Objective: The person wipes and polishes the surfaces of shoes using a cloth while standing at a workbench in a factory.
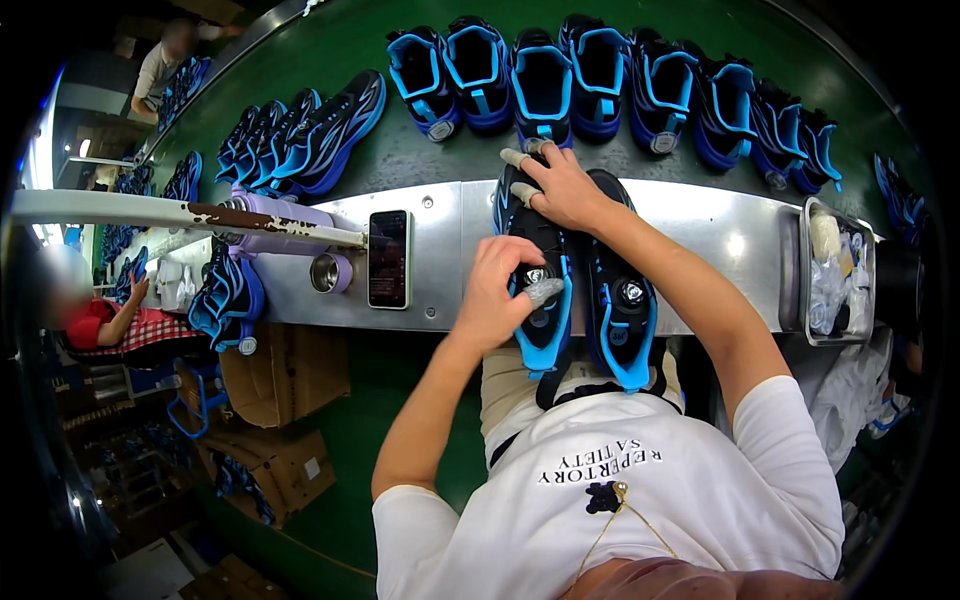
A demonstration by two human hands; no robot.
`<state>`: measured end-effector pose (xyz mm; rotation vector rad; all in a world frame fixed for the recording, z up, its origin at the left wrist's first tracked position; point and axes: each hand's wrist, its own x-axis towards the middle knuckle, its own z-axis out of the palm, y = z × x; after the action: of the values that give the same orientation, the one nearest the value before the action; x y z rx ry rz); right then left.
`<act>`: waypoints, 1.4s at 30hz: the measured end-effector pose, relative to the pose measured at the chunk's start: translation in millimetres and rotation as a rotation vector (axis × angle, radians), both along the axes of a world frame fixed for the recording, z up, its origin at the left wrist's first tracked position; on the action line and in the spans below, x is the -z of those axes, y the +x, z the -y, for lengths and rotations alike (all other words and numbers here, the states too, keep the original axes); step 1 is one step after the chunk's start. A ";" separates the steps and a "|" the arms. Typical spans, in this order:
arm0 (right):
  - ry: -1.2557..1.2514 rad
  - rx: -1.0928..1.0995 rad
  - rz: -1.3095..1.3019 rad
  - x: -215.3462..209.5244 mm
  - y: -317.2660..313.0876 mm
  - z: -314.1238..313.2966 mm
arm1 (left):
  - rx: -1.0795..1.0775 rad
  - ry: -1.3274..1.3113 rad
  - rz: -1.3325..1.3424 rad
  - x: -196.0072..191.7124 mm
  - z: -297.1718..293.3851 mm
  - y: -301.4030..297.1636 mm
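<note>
Two black and blue sneakers lie side by side in front of me, heels toward my body. My left hand (498, 292) is at the left sneaker (543, 352), its thumb and fingers curled round the round lacing dial (536, 275) on the tongue. A grey finger cot covers that thumb. My right hand (563, 188) grips the toe end of the same sneaker, with pale cots on several fingertips. Beside it, the right sneaker (608, 255) lies untouched under my right forearm, its own dial (631, 292) showing.
Several matching sneakers (597, 75) stand in a row along the green conveyor (340, 45). On the metal ledge (735, 255) are a phone (389, 262), a purple bottle (270, 222), a cup (330, 272) and a tray (812, 325) of small bags. A worn white bar (150, 208) crosses the left. Cardboard boxes (285, 375) stand below.
</note>
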<state>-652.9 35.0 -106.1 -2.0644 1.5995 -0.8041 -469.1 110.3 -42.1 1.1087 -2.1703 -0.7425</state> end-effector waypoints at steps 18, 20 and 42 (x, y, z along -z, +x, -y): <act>0.001 0.031 -0.005 1.7 -7.0 -2.5 | 0.336 0.176 -0.024 -2.0 8.5 3.6; -0.007 0.034 0.006 3.2 -8.2 -2.5 | 0.241 0.147 -0.025 -1.1 2.6 -1.2; -0.014 0.034 -0.004 2.4 -19.7 -9.6 | 0.257 0.089 -0.116 15.9 -0.1 -8.7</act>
<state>-672.6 44.6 -108.5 -2.0555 1.6393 -0.8258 -477.8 110.4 -58.0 0.8144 -2.2221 -0.9995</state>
